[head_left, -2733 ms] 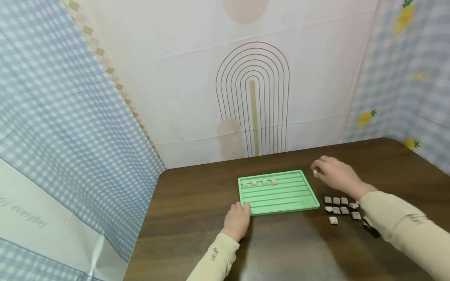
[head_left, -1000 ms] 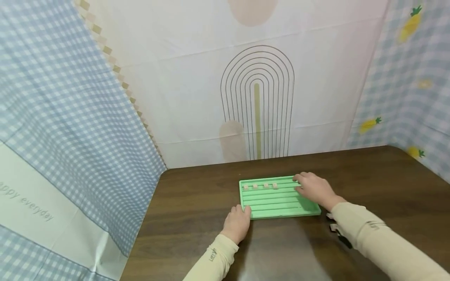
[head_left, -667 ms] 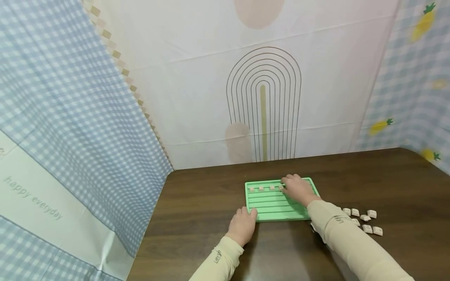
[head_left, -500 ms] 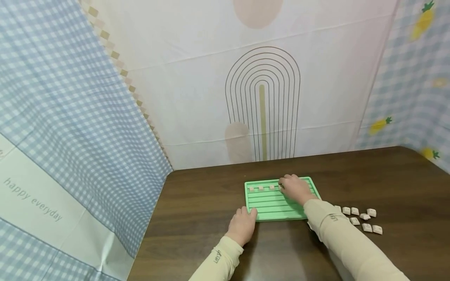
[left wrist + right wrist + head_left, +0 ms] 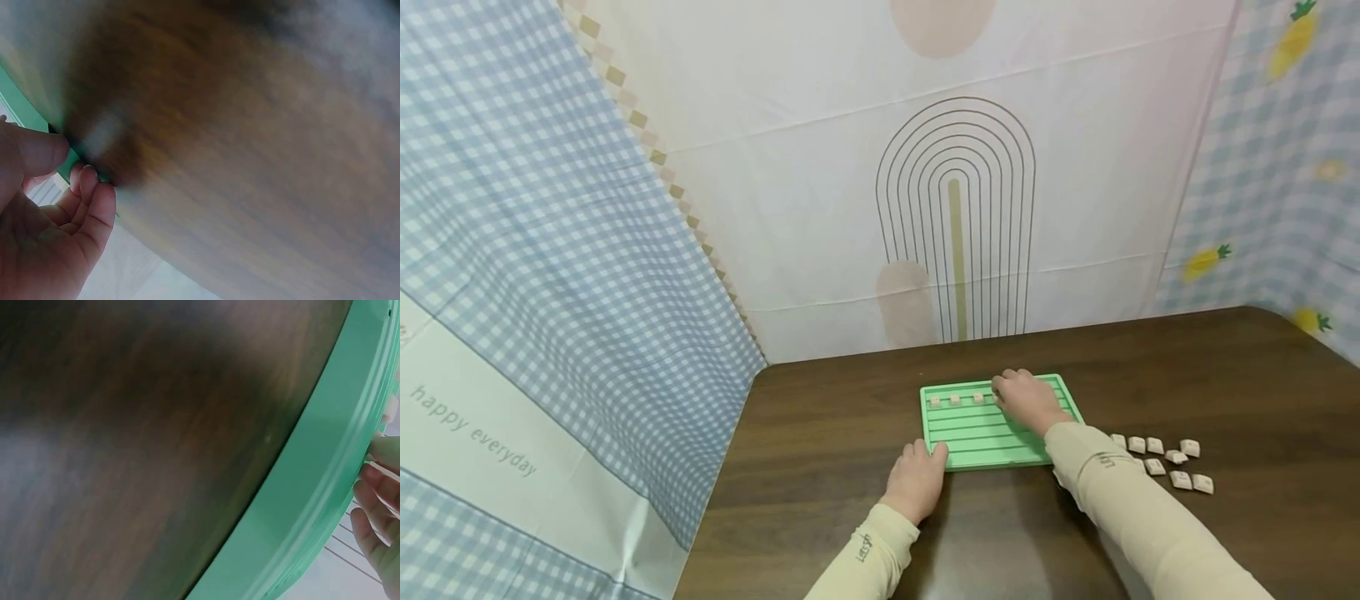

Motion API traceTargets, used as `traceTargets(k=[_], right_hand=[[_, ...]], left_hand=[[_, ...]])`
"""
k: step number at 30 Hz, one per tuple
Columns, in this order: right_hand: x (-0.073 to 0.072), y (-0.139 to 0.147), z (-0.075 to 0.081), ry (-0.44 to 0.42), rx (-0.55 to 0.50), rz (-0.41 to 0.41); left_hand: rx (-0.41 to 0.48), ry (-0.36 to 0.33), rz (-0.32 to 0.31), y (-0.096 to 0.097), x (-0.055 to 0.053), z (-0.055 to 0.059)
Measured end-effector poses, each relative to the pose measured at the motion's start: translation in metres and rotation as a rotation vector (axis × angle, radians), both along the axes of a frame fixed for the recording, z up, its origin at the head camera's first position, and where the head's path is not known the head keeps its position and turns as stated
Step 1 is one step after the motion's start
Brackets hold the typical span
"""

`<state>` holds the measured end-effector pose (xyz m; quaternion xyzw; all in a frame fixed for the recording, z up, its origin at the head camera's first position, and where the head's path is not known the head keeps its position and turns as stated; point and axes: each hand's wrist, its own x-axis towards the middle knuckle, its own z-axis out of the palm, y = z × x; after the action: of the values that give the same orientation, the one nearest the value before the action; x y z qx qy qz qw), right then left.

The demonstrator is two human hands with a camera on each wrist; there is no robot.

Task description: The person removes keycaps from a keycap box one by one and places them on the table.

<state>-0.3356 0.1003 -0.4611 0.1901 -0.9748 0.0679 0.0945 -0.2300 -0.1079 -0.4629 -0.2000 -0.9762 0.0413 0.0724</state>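
The green ridged tray (image 5: 985, 460) lies on the dark wooden table. My left hand (image 5: 917, 479) grips its near left corner, the thumb over the rim and the fingers along the side, as the left wrist view also shows. Three cream keycaps stand in a row on the back ridge, the rightmost keycap (image 5: 978, 399) just left of my right hand (image 5: 1028, 402). That hand is over the back of the tray, thumb and fingers drawn together around a keycap that they mostly hide. In the right wrist view, a pale keycap (image 5: 390, 409) sits past the thumb.
Several loose keycaps (image 5: 1155, 446) lie on the table (image 5: 820, 467) right of the tray, some partly behind the right sleeve (image 5: 1105, 483). A dark object is mostly hidden under that forearm. A patterned cloth (image 5: 805, 208) hangs behind the table.
My right hand has carried a keycap from the right side leftward onto the tray's back ridge, covering the fourth keycap's spot. Lately it has barely moved. The left hand stays at the corner.
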Motion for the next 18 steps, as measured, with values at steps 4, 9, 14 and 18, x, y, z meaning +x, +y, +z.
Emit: traceTargets(k=[4,9,14,18], right_hand=[[0.004,0.005,0.005,0.034,-0.012,0.041],[0.016,0.017,0.015,0.1,0.002,0.108],[0.037,0.036,0.03,0.145,0.001,0.15],[0.061,0.056,0.045,0.147,0.024,0.161]], left_hand=[[-0.016,0.002,-0.002,0.0,-0.001,-0.002],[-0.033,-0.009,0.003,0.0,-0.001,-0.003],[-0.02,-0.01,-0.008,-0.001,-0.001,-0.001],[-0.017,0.017,-0.018,-0.002,-0.001,0.0]])
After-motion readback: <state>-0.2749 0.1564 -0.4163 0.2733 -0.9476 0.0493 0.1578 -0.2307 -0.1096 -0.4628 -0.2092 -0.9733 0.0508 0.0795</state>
